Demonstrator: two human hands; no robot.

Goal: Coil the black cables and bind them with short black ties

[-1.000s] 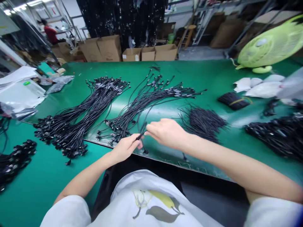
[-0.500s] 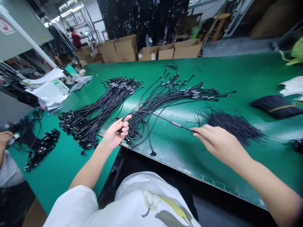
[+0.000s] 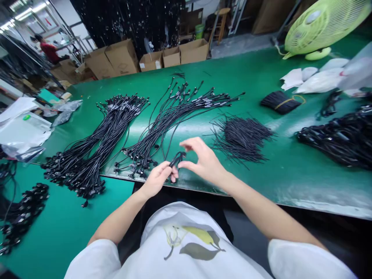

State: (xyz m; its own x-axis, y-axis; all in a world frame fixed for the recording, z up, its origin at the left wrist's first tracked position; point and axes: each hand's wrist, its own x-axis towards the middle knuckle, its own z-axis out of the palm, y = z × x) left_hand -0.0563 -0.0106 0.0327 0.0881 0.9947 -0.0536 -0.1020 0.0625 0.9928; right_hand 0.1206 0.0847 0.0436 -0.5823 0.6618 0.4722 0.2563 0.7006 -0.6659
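Observation:
My left hand (image 3: 158,177) is closed on a black cable (image 3: 176,158), which is gathered into a small folded coil above the table's front edge. Thumb and fingers apart, my right hand (image 3: 205,161) is just right of the coil, whose end lies between them; I see no grip there. Behind my hands spreads a loose bunch of straight black cables (image 3: 174,112) with grey labels near the far ends. A thicker bunch of similar cables (image 3: 101,135) lies to the left. To the right is a pile of short black ties (image 3: 244,137).
Farther right are a banded black bundle (image 3: 280,102), a heap of coiled cables (image 3: 343,137) and a green fan (image 3: 322,29). At left, papers and plastic bags (image 3: 24,128) lie near more cables (image 3: 24,213) on a lower table. Cardboard boxes (image 3: 122,58) stand beyond the table.
The cable stretched between my hands is now a compact coil in my left hand. My right hand has let go of its end and moved in beside it. The view has shifted right.

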